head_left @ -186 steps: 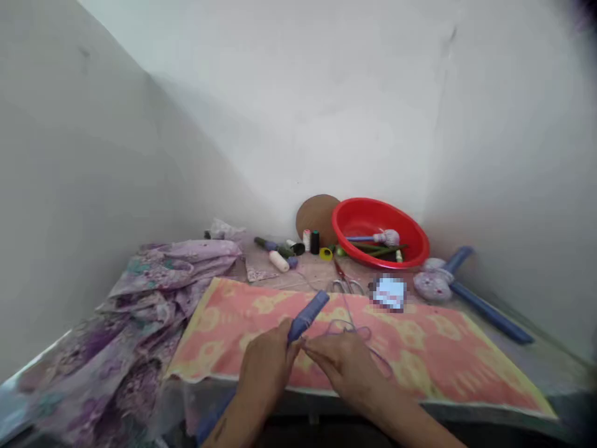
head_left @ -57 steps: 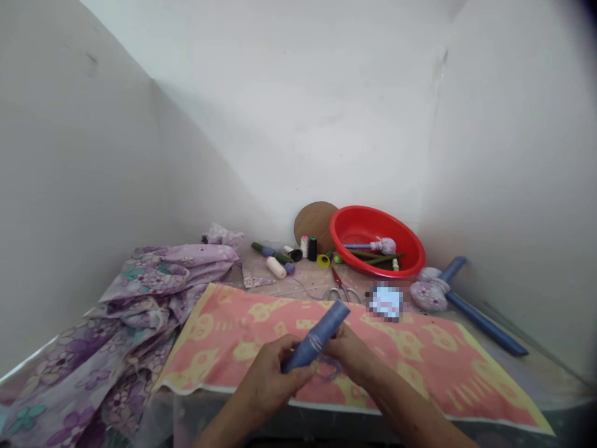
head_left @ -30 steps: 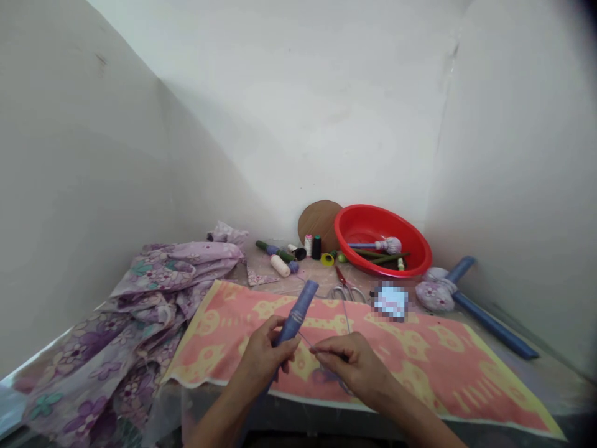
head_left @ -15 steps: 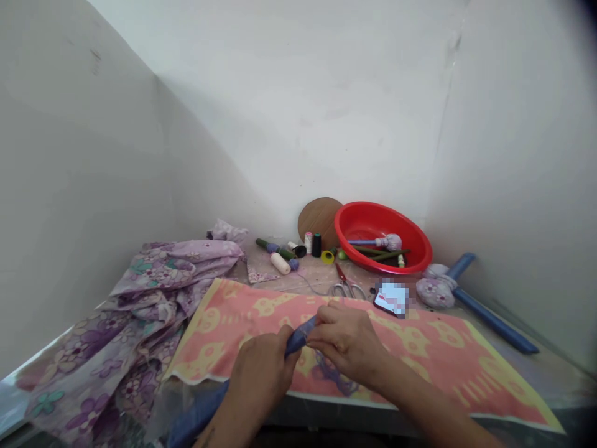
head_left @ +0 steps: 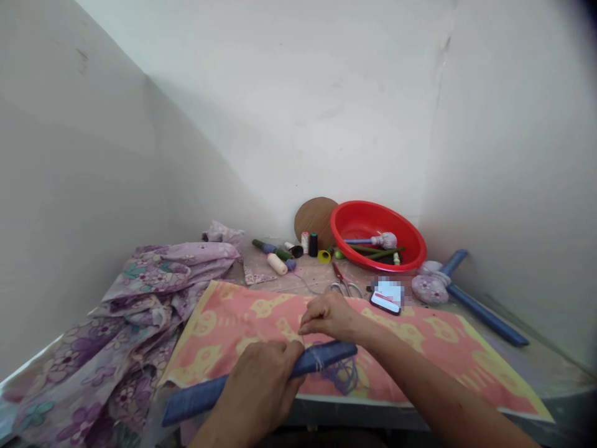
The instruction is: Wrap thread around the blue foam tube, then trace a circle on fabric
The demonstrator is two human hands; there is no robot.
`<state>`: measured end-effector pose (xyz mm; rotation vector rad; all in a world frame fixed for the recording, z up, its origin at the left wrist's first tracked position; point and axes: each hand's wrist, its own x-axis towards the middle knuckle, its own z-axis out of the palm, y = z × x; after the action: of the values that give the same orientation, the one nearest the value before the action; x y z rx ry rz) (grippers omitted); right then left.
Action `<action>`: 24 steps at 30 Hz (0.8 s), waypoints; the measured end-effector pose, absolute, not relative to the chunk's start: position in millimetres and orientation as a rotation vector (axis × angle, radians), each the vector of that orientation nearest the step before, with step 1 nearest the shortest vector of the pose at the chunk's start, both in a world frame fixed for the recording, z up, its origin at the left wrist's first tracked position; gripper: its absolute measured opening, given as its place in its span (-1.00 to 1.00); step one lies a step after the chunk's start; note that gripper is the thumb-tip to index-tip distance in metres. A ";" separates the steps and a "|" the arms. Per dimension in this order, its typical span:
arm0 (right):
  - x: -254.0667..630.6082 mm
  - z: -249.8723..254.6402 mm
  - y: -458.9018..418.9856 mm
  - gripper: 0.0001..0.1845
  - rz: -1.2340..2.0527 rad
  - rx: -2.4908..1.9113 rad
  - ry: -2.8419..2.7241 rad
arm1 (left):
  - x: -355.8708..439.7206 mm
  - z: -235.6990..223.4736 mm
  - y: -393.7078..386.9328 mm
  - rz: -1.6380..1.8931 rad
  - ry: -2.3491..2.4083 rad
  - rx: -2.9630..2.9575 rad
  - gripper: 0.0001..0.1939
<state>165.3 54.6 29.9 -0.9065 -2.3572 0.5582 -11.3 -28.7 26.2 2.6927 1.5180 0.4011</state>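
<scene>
My left hand (head_left: 265,389) is closed round a long blue stick (head_left: 326,356) that lies almost level above the near edge of a pink and yellow cloth (head_left: 420,348). Pale thread is wound round the stick near its right end, and a loose tangle of purple thread (head_left: 344,375) hangs below it. My right hand (head_left: 331,316) hovers just above the stick, fingers pinched together on a thin strand of thread running down to the winding.
Purple floral fabric (head_left: 135,311) is heaped at the left. At the back stand a red basin (head_left: 377,233) with sticks inside, several thread spools (head_left: 308,242), scissors (head_left: 342,283), a phone (head_left: 387,297), a fabric-headed blue stick (head_left: 466,297) and a round wooden board (head_left: 314,214).
The blue stick has swung from pointing up and away to lying nearly level. My right hand has lifted off its tip and now pinches thread above it.
</scene>
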 end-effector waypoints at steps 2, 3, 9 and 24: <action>169.6 25.6 59.5 -0.79 0.848 -0.896 -2.291 | -11.3 24.5 -29.2 0.438 1.475 2.679 -0.82; 171.8 23.9 61.8 -0.77 0.989 -0.879 -2.257 | -11.2 23.9 -29.7 0.469 1.452 2.664 -0.81; 177.7 15.5 65.4 -0.76 1.472 -0.829 -2.057 | -7.0 28.1 -31.6 0.739 1.317 2.410 -0.64; 148.2 -17.2 35.4 -0.72 1.366 -0.868 -1.484 | -13.5 8.1 4.3 1.040 0.926 1.257 -0.57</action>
<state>148.2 35.4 -17.2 -0.8676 -1.4835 1.3659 -13.5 4.3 8.1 1.2572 0.9259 1.0396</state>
